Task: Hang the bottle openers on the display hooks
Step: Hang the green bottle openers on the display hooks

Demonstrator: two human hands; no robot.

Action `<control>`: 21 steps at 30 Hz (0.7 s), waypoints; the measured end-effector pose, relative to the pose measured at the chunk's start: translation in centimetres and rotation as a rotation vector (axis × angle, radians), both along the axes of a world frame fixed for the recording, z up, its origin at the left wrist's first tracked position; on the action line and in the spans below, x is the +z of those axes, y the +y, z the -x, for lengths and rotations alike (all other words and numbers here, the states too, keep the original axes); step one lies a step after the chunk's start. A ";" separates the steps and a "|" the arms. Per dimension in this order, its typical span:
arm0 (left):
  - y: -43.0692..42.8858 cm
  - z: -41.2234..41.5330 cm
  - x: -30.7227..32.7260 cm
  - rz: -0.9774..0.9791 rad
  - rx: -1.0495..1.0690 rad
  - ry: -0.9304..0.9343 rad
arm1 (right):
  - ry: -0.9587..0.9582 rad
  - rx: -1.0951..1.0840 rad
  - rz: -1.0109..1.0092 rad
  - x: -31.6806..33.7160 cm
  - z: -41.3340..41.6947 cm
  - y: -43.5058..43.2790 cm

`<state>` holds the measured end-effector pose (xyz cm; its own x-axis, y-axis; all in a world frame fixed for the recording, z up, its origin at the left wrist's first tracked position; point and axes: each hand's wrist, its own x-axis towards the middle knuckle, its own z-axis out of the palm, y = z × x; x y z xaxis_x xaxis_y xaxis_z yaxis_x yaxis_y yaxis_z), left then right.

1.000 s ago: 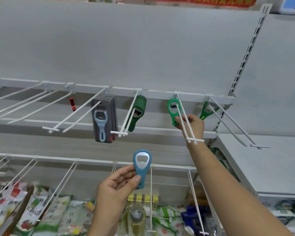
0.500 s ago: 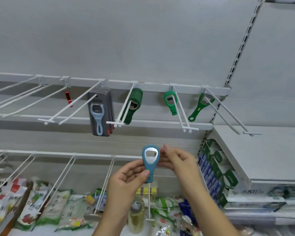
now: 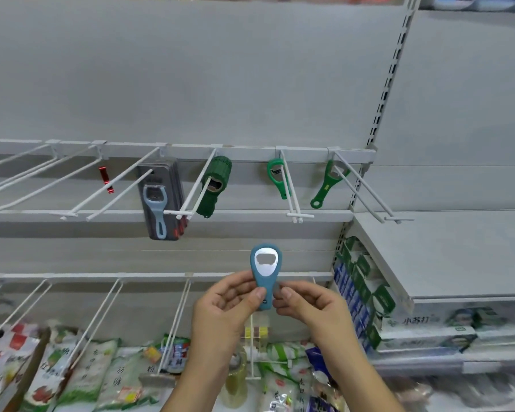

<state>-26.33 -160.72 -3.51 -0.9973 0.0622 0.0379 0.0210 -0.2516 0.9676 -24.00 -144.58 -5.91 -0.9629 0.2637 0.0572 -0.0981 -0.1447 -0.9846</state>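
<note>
Both hands pinched the blue opener's (image 3: 265, 273) handle, left hand (image 3: 225, 307) and right hand (image 3: 311, 307); passing it between them, it could have slipped and dropped.

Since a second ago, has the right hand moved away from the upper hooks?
Yes. The right hand dropped down and left from the hook with the middle green opener and pinches the blue opener.
</note>
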 end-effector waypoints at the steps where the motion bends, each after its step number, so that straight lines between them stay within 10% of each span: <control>1: 0.2 0.0 0.4 -0.009 -0.005 0.010 | -0.011 -0.017 0.007 -0.3 -0.1 0.4; 21: 3.0 -0.6 2.6 -0.074 -0.045 0.061 | -0.151 -0.086 -0.034 -4.5 -2.3 3.8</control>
<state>-25.77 -157.72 -0.91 -0.9893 0.1022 0.1041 0.0658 -0.3240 0.9438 -21.69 -140.80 -10.45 -0.9353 0.3456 -0.0758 0.0402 -0.1089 -0.9932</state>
